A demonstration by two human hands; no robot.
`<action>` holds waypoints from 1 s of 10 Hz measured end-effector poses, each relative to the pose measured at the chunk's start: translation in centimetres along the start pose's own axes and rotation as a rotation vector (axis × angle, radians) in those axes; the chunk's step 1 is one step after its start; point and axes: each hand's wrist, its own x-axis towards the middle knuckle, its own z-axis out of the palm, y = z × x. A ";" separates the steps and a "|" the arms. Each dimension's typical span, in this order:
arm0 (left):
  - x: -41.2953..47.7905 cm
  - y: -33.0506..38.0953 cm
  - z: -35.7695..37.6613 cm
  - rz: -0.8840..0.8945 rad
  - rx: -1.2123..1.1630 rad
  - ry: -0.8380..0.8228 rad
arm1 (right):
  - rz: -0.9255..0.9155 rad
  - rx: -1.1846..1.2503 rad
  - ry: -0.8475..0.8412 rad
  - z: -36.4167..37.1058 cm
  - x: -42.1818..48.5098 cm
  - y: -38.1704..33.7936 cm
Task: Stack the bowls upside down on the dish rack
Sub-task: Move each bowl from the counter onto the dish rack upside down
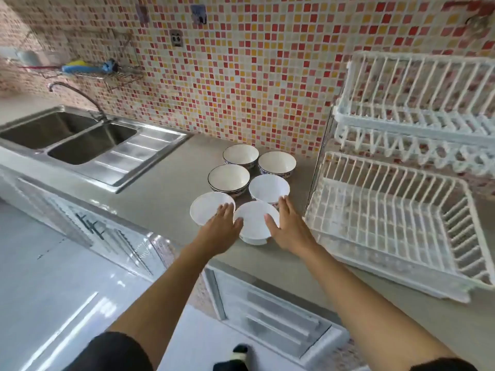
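Note:
Several white bowls stand upright in pairs on the grey counter. The nearest bowl [253, 223] lies between my two hands. My left hand [221, 227] rests against its left side, fingers spread, and partly covers the plain bowl [207, 207] beside it. My right hand [288, 226] is flat against its right side, fingertips near another plain bowl [268, 187]. Behind stand three blue-rimmed bowls, one at the left [229, 179] and two at the back [240, 154] [277, 162]. The white two-tier dish rack [396, 210] stands to the right with nothing in it.
A steel double sink [88, 145] with a tap [77, 93] is at the left of the counter. A mosaic tiled wall rises behind the bowls. The counter's front edge runs just under my forearms, with cabinet doors below.

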 end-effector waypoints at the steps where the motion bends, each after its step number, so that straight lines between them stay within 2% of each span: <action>1: 0.8 -0.7 1.5 0.035 -0.066 0.122 | 0.133 0.019 -0.022 1.1 0.9 1.2; 2: 1.5 -0.8 4.4 -0.297 -0.287 -0.100 | 0.334 0.062 -0.123 3.1 2.3 3.2; 4: 3.1 -0.8 7.0 -0.455 -0.411 -0.157 | 0.507 0.202 -0.215 5.3 4.9 4.6; 6: 4.3 -0.7 8.0 -0.559 -0.444 -0.164 | 0.520 0.350 -0.274 6.5 5.1 5.3; 7: 4.0 -0.8 7.7 -0.594 -0.511 -0.172 | 0.500 0.322 -0.277 5.2 4.0 4.9; 8: 2.8 -0.1 5.7 -0.561 -0.663 -0.098 | 0.321 0.266 -0.209 2.5 2.0 4.3; 9: 2.0 0.9 3.3 -0.484 -0.797 0.050 | 0.147 0.255 -0.126 0.3 1.0 3.2; 10: 1.2 3.1 -1.9 -0.323 -1.007 0.258 | -0.076 0.398 0.049 -4.9 0.0 -0.5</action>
